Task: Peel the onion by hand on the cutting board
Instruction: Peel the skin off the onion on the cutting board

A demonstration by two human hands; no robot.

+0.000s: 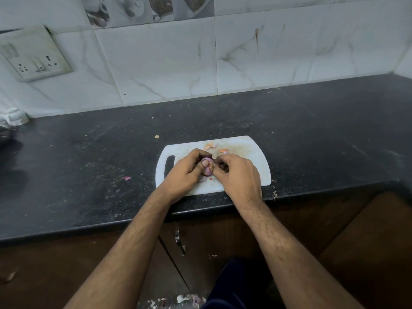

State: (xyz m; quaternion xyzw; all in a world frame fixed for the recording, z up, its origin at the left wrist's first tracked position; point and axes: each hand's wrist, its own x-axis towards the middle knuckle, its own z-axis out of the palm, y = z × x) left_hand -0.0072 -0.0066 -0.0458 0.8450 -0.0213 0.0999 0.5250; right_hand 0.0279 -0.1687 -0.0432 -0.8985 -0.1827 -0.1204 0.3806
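Both forearms reach forward over the counter (89, 152) edge. The left hand (186, 172) curls round the onion (207, 167), thumb on top, holding it over the board (256, 166). The right hand (237, 175) pinches at the onion's end, fingers curled. Peels (223, 150) lie farther back on the board; beyond, a tiled wall with a socket (36, 54).

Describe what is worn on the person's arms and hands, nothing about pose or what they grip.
Nothing is worn: both forearms are bare, with no sleeves in view. The left hand and right hand have no gloves, and no rings, watch or bracelets can be seen. Fine hair shows along the forearms.
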